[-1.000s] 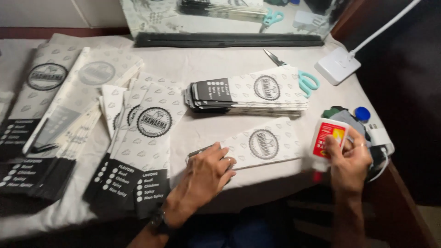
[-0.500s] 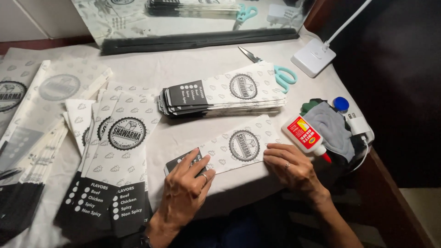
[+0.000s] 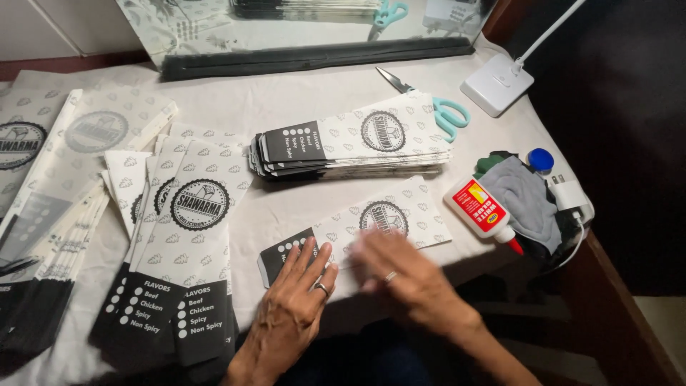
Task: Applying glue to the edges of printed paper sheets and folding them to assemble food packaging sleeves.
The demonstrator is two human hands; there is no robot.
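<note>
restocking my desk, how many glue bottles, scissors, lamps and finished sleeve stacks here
glue bottle: 1
scissors: 1
lamp base: 1
stack of folded sleeves: 1
single sleeve under both hands: 1
total: 5

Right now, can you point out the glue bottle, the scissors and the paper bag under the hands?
glue bottle (image 3: 480, 208), head view, on its red label.
scissors (image 3: 450, 118), head view, on the turquoise handle loops.
paper bag (image 3: 400, 214), head view, on its patterned white middle beside the round emblem.
</note>
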